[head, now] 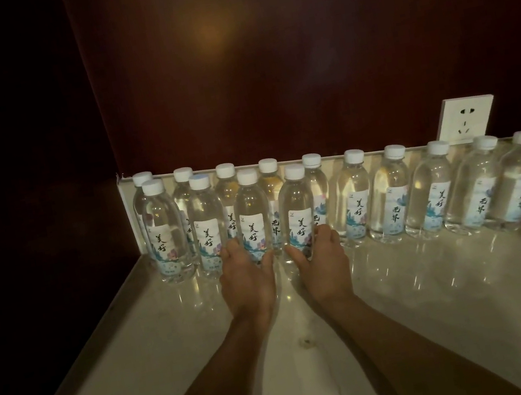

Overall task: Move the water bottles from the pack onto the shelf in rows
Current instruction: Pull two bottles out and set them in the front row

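At the shelf's [146, 349] twelve o'clock edge, ten bottles line the back row; four stand in front, toward ten o'clock. Our left hand [247, 278] wraps low around the third front bottle [252, 219], our right hand [323, 256] around the fourth front bottle [297, 215], both set upright. We judge them full, weighty, thin-walled, slick: best held low on the label band, not squeezed. Wall socket [464, 119] at two o'clock. No pack visible.

Lower labels of two front bottles [253, 219] behind the fingers [226, 250]; back-row bottles [272, 191] partly masked
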Demonstrator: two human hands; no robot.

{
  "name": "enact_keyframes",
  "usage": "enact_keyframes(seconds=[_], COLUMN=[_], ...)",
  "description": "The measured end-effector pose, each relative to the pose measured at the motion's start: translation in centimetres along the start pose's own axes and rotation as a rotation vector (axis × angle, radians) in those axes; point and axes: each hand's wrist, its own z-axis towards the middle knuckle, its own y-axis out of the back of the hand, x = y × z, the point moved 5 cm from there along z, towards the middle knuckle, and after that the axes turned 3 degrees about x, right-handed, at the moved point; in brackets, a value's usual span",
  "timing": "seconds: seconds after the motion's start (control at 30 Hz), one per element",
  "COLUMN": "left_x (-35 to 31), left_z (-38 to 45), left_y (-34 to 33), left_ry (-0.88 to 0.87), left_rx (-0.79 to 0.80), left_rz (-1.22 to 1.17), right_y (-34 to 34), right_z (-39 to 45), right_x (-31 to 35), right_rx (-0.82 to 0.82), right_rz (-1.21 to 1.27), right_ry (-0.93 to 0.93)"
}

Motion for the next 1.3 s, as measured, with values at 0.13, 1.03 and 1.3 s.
enact_keyframes(seconds=[0.13,1.03,1.3], left_x=[-0.04,-0.47,-0.57], left_z=[-0.01,-0.27,-0.32], left_y=[0.02,0.31,0.46], left_ry=[-0.003,-0.012,-0.028], left_rx=[-0.007,0.009,0.019], left_rz=[0.008,0.015,0.016], right_y=[0.00,0.08,0.15], right_z=[-0.07,-0.35,-0.40], right_x=[0.11,0.49,0.62], right_rx=[0.000,0.018,0.032], right_rz=[-0.022,-0.076,-0.071], right_ry=[-0.003,-0.002,0.002])
